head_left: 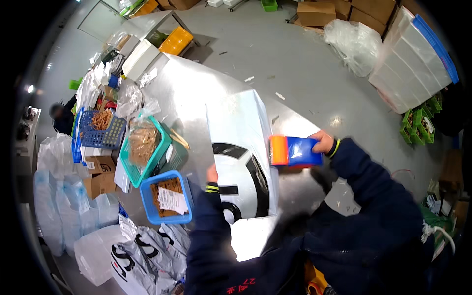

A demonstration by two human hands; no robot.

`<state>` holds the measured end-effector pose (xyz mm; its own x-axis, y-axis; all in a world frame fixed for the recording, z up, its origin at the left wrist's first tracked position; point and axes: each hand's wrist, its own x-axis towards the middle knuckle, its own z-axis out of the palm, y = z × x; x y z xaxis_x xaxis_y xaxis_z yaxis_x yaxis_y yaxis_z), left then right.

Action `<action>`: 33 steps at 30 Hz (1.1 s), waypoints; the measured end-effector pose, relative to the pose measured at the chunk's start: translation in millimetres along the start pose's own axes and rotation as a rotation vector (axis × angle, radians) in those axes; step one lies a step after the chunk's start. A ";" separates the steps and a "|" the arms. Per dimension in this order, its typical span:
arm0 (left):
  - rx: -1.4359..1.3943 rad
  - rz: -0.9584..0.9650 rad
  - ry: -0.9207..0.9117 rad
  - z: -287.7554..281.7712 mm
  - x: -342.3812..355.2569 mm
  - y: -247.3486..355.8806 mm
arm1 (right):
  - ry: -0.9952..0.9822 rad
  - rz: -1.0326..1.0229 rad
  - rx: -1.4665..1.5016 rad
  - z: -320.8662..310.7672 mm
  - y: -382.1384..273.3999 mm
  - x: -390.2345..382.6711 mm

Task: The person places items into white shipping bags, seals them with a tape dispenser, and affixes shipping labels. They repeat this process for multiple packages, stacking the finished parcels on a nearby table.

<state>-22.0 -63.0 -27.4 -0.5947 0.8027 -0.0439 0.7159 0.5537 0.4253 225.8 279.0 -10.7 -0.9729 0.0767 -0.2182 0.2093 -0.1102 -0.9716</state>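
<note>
My right hand (323, 141) grips a blue and orange boxy tool (301, 150), apparently a tape dispenser, beside the right edge of a large white plastic bag (238, 123) with black printing. The bag lies lengthwise on the metal table (184, 78). My left hand (212, 173) is at the bag's left edge, partly hidden; whether its fingers are closed on the bag is unclear. A white sheet (248, 236) shows just below the bag, near my body.
Teal (125, 157) and light-blue (147, 204) baskets stand left, beside cartons (101, 179) and plastic bundles (64, 206). Printed bags (147, 265) lie lower left. A person in dark clothing (66, 120) is far left. Translucent bins (398, 64) and green crates (415, 125) stand right.
</note>
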 end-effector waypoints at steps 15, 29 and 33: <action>-0.713 -0.452 -0.100 -18.3 -50.2 16.3 | 0.063 0.267 1.131 68.5 -109.9 11.0; 0.250 0.137 0.185 -166.1 119.3 163.0 | 0.287 0.124 1.095 16.8 -54.7 60.6; 0.297 -0.050 0.065 -174.1 120.5 157.3 | 0.101 0.094 1.357 50.5 -17.3 -64.5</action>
<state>-44.7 82.2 191.6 -0.6473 0.7622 0.0035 0.7549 0.6405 0.1410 280.0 225.9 24.9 -0.9368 0.0800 -0.3406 -0.0438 -0.9927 -0.1127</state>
